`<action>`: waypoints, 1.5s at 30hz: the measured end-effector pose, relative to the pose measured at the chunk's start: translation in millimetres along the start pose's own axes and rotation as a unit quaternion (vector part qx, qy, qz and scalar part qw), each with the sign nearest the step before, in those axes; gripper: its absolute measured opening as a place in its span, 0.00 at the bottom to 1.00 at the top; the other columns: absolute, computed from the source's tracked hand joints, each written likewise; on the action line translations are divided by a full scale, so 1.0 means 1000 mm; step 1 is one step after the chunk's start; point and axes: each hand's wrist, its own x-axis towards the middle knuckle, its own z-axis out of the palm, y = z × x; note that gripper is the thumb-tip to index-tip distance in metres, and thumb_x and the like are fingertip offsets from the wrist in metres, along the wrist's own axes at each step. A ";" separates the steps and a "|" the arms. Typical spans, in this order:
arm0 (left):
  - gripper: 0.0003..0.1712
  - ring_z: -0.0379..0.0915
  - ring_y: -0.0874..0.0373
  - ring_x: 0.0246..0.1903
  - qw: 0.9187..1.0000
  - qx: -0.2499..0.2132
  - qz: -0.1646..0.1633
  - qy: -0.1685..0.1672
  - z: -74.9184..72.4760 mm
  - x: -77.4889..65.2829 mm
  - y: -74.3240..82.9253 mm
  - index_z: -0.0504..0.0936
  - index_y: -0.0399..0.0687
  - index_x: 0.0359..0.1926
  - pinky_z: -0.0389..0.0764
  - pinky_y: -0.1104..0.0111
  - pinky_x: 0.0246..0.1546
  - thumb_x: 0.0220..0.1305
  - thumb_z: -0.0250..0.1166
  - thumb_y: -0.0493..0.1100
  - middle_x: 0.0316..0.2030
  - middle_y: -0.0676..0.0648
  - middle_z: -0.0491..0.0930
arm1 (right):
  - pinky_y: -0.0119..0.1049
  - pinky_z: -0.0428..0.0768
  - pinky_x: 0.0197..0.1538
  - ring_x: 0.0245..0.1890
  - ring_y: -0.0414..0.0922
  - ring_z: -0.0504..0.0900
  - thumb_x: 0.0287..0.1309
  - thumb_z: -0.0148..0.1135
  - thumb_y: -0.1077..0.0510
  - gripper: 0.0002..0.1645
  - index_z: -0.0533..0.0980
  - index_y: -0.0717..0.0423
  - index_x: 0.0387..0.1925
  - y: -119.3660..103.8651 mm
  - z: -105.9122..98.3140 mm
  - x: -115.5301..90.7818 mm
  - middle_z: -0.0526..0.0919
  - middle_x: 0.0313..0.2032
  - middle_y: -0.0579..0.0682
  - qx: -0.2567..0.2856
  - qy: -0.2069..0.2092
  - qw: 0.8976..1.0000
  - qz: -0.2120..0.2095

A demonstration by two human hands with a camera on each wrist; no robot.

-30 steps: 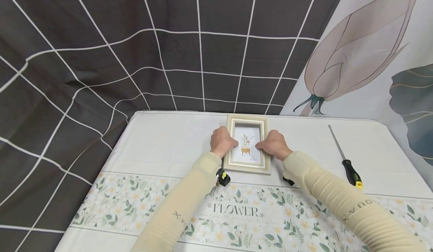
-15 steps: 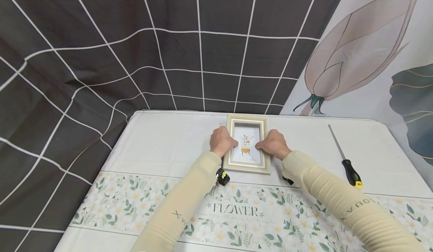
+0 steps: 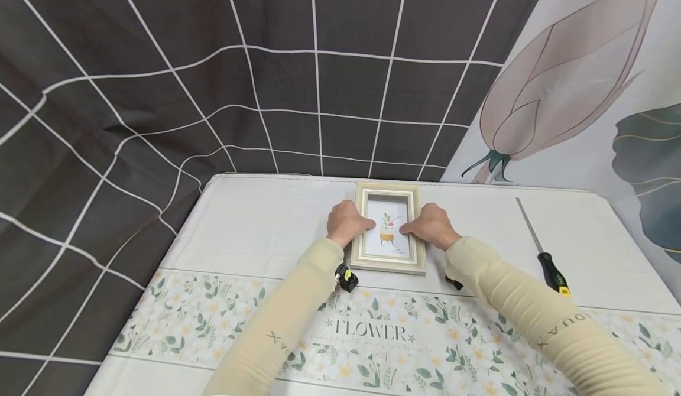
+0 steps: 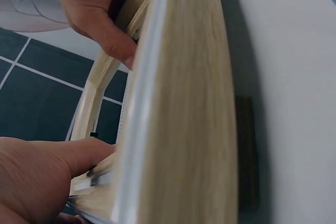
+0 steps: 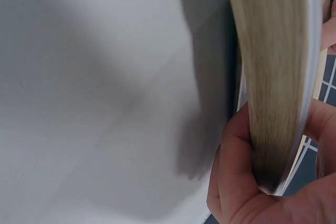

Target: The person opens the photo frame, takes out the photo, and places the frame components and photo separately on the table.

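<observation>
A pale wood-toned picture frame [image 3: 388,264] with a small potted-plant print inside is held between both hands near the table's far edge. On its left side the left hand [image 3: 347,223] grips the border, thumb laid over the front. The right hand [image 3: 432,226] grips the opposite side, its thumb also on the front. In the right wrist view, fingers [image 5: 236,166] curl behind the frame's edge [image 5: 275,77] and the thumb lies in front. The left wrist view shows the frame's side [image 4: 194,98] close up, with a gap and shadow between it and the white cloth.
A screwdriver [image 3: 553,272] with a black and yellow handle lies on the table to the right. The white tablecloth [image 3: 255,224] has a floral band lettered FLOWER. A dark gridded curtain [image 3: 276,83] hangs behind and at left; a leaf-patterned cloth [image 3: 574,165] hangs at right.
The frame and both hands stay almost where they were. Its top edge has shifted very slightly, and the left hand has moved a touch to the left.
</observation>
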 end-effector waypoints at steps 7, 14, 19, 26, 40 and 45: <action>0.19 0.68 0.59 0.16 1.000 -0.008 0.003 -0.002 -0.009 0.002 0.000 0.73 0.46 0.18 0.68 0.70 0.15 0.40 0.74 0.51 0.16 0.49 0.73 | 0.33 0.75 0.26 0.27 0.45 0.75 0.46 0.69 0.50 0.30 0.71 0.70 0.42 -0.004 -0.005 -0.004 0.77 0.32 0.57 0.018 -0.005 1.000 -0.012; 0.19 0.67 0.58 0.18 1.000 -0.007 0.023 0.008 -0.020 0.000 0.000 0.75 0.43 0.22 0.68 0.70 0.16 0.40 0.74 0.50 0.18 0.49 0.73 | 0.32 0.76 0.31 0.29 0.44 0.76 0.52 0.65 0.50 0.35 0.68 0.73 0.52 -0.008 -0.009 -0.008 0.77 0.37 0.59 0.070 -0.012 0.997 0.000; 0.18 0.66 0.59 0.14 0.999 0.011 0.030 0.025 -0.028 -0.001 0.000 0.72 0.47 0.17 0.66 0.71 0.13 0.41 0.73 0.49 0.14 0.51 0.70 | 0.35 0.81 0.38 0.36 0.46 0.80 0.55 0.61 0.53 0.38 0.60 0.72 0.59 -0.013 -0.010 -0.008 0.76 0.46 0.64 0.128 -0.015 0.992 0.001; 0.23 0.65 0.57 0.13 0.987 0.110 0.087 0.081 -0.037 -0.004 0.002 0.65 0.51 0.10 0.66 0.67 0.12 0.44 0.72 0.49 0.10 0.52 0.68 | 0.41 0.81 0.42 0.35 0.46 0.82 0.58 0.59 0.56 0.34 0.59 0.72 0.59 -0.017 -0.010 -0.011 0.78 0.45 0.64 0.183 -0.040 0.982 -0.007; 0.10 0.72 0.54 0.17 0.974 0.185 0.090 0.092 -0.061 -0.003 0.000 0.75 0.46 0.16 0.72 0.64 0.15 0.48 0.65 0.42 0.15 0.48 0.73 | 0.40 0.79 0.48 0.40 0.46 0.81 0.59 0.59 0.54 0.35 0.58 0.69 0.61 -0.025 0.002 -0.016 0.77 0.46 0.62 0.263 -0.076 0.961 -0.040; 0.07 0.73 0.53 0.17 0.973 0.199 0.080 0.087 -0.070 0.002 -0.009 0.78 0.42 0.22 0.74 0.63 0.17 0.49 0.65 0.41 0.17 0.47 0.74 | 0.38 0.79 0.47 0.40 0.47 0.81 0.62 0.55 0.52 0.33 0.59 0.67 0.61 -0.026 0.001 -0.018 0.75 0.49 0.64 0.295 -0.081 0.951 -0.049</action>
